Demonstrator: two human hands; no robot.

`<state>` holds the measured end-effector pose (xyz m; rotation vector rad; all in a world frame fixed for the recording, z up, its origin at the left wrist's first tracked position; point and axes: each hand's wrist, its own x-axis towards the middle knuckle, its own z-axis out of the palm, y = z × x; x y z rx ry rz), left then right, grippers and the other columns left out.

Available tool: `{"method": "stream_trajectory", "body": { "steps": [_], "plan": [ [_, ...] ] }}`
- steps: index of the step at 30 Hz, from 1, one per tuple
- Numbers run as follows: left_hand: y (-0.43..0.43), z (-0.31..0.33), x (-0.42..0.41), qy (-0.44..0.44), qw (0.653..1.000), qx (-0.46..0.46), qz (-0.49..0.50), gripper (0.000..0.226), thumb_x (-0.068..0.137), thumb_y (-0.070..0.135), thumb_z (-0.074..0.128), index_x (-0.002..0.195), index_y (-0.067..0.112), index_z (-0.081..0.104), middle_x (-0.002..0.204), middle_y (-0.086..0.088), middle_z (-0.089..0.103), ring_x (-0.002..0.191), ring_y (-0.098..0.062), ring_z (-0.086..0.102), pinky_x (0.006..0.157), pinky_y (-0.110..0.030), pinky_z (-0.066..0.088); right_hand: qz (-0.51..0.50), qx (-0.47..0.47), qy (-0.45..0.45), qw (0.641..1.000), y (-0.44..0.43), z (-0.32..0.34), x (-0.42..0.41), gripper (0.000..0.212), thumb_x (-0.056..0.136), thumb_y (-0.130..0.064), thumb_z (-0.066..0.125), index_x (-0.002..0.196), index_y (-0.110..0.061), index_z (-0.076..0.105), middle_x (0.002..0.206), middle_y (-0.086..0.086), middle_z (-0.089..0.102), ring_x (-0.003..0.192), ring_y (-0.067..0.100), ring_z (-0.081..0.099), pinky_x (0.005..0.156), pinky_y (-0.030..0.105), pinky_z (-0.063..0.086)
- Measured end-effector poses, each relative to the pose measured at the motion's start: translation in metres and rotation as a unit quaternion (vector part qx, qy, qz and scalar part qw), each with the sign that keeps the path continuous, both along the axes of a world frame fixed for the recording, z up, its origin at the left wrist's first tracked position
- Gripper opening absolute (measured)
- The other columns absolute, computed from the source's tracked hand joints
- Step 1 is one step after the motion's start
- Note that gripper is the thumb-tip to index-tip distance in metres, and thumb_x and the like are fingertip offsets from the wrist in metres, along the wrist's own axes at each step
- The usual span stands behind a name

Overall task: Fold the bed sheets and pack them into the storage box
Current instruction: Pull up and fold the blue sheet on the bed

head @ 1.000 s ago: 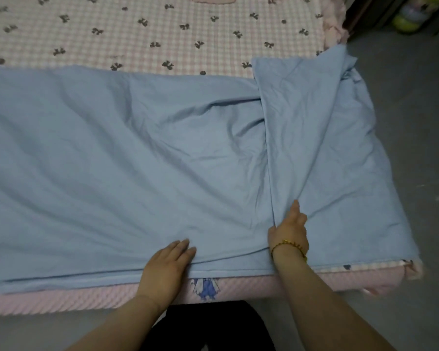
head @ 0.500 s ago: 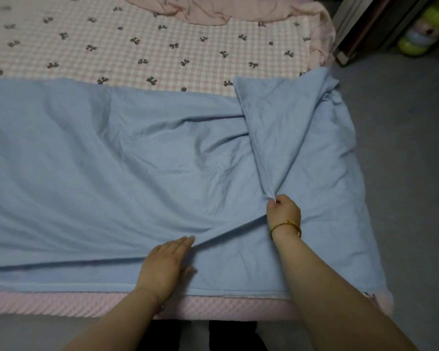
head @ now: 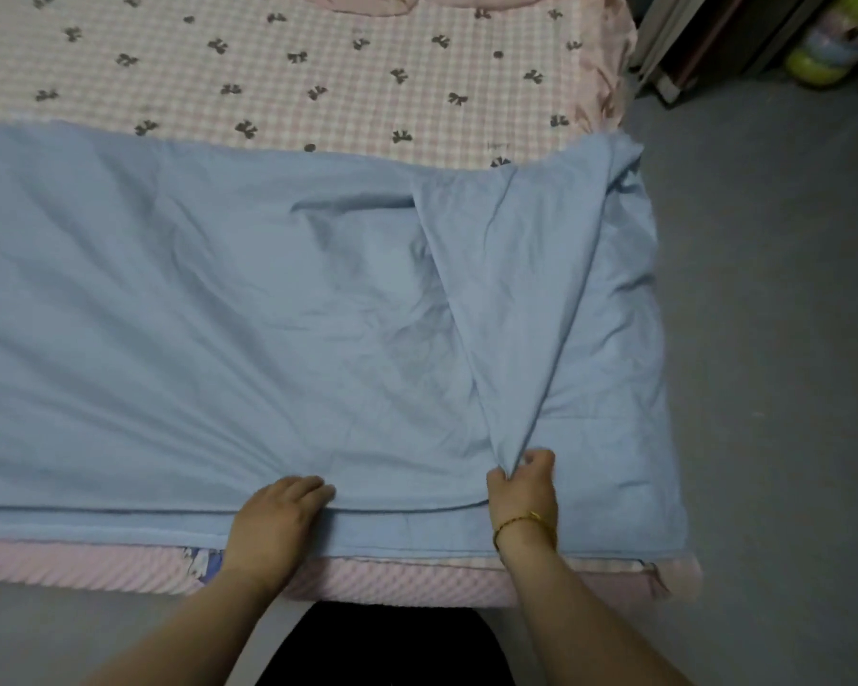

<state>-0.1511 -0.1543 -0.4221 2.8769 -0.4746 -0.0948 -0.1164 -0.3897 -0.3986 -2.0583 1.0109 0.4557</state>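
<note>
A light blue bed sheet [head: 219, 314] lies spread across the near half of the bed, wrinkled, with a flap folded over on its right side [head: 521, 269]. My right hand [head: 523, 492], with a gold bracelet on the wrist, pinches the lower corner of that flap near the bed's front edge. My left hand [head: 276, 517] rests on the sheet's near edge with fingers curled down onto the cloth, a short way left of the right hand. No storage box is in view.
The bed has a pink checked cover with dark bows [head: 293, 76] and a pink quilted front edge [head: 392, 581]. Pink bedding [head: 367, 0] lies bunched at the far side. Grey floor [head: 773, 339] runs along the right; dark furniture and a green object [head: 813, 66] stand at the top right.
My right hand went from flat on the sheet to pinching the flap's corner, lifted it away from me, then drew it back toward the front edge. The left hand stayed at the near edge.
</note>
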Motion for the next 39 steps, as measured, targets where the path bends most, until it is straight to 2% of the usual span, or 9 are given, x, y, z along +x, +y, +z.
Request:
{"method": "stream_trajectory", "body": {
  "steps": [3,6,8,13,17,23,31,35,39],
  "plan": [
    [-0.012,-0.008,0.001,-0.005,1.0,-0.002,-0.012,0.044,0.063,0.024,0.036,0.09,0.022,0.071,0.087,-0.001,0.074,0.072,-0.015,0.071,0.06,-0.019,0.05,0.227,-0.151,0.005,0.962,-0.001,0.005,0.027,0.067,0.091,-0.022,0.049,0.147,-0.018,0.012,0.15,0.008,0.019,0.131,0.027,0.032,0.1,0.034,0.036],
    [-0.027,-0.008,0.005,-0.012,0.999,0.012,-0.028,0.045,0.063,0.021,0.035,0.079,0.017,0.077,0.086,-0.003,0.074,0.071,-0.018,0.072,0.053,-0.021,0.053,0.398,-0.275,0.044,0.874,0.006,0.001,0.055,0.064,0.097,-0.015,0.035,0.148,-0.019,-0.003,0.156,0.007,-0.007,0.142,0.029,0.008,0.111,0.035,0.021],
    [-0.031,-0.007,0.007,-0.007,0.999,0.025,-0.037,0.045,0.061,0.019,0.034,0.072,0.017,0.077,0.084,-0.004,0.074,0.069,-0.019,0.072,0.049,-0.022,0.052,0.405,-0.287,0.069,0.865,0.004,-0.001,0.068,0.054,0.097,-0.01,0.03,0.147,-0.012,0.01,0.154,0.013,0.008,0.139,0.03,0.017,0.108,0.036,0.027],
    [-0.028,0.001,0.011,0.001,0.999,0.007,-0.043,0.042,0.061,0.021,0.034,0.065,0.022,0.076,0.078,0.002,0.074,0.065,-0.015,0.071,0.045,-0.017,0.049,0.133,-0.144,-0.044,0.98,-0.033,0.015,0.069,0.027,0.094,-0.003,0.038,0.114,0.002,0.056,0.112,0.021,0.059,0.1,0.032,0.056,0.074,0.03,0.042],
    [-0.024,0.013,0.008,-0.062,0.993,-0.089,-0.036,0.043,0.089,0.024,0.035,0.086,0.012,0.076,0.095,-0.004,0.073,0.094,-0.019,0.064,0.074,-0.024,0.047,-0.13,-0.059,-0.237,0.961,-0.059,0.034,0.04,0.019,0.09,0.001,0.045,0.094,0.003,0.063,0.064,0.001,0.049,0.072,0.018,0.045,0.048,0.018,0.03],
    [-0.015,-0.001,-0.004,0.001,0.991,-0.027,-0.128,0.042,0.065,0.018,0.036,0.074,0.017,0.077,0.084,-0.002,0.075,0.07,-0.019,0.072,0.053,-0.021,0.053,-0.234,-0.054,-0.066,0.969,-0.075,-0.019,-0.035,0.023,0.093,-0.015,0.046,0.093,0.002,0.062,0.085,0.022,0.065,0.073,0.034,0.06,0.072,0.036,0.053],
    [-0.043,-0.012,0.002,0.015,0.989,-0.01,-0.147,0.045,0.063,0.023,0.035,0.08,0.02,0.077,0.086,0.001,0.075,0.072,-0.014,0.072,0.053,-0.021,0.054,-0.045,-0.15,-0.001,0.988,-0.086,0.001,-0.017,0.05,0.091,-0.01,0.048,0.137,-0.006,0.031,0.137,0.019,0.039,0.118,0.036,0.045,0.093,0.04,0.039],
    [-0.067,-0.013,0.008,-0.018,0.988,-0.015,-0.152,0.045,0.064,0.024,0.035,0.079,0.021,0.077,0.087,0.002,0.074,0.072,-0.013,0.072,0.055,-0.019,0.053,0.249,-0.291,0.047,0.922,-0.089,0.0,0.009,0.059,0.095,-0.014,0.038,0.147,-0.015,0.01,0.153,0.009,0.01,0.137,0.028,0.018,0.109,0.034,0.023],
    [-0.093,-0.018,0.011,-0.043,0.991,0.001,-0.128,0.045,0.063,0.024,0.035,0.079,0.02,0.077,0.086,0.0,0.075,0.071,-0.014,0.072,0.052,-0.02,0.053,0.342,-0.296,0.045,0.891,-0.092,-0.006,0.035,0.043,0.096,-0.007,0.03,0.139,-0.01,0.027,0.142,0.01,0.03,0.128,0.024,0.033,0.094,0.03,0.038]
  ]
}}
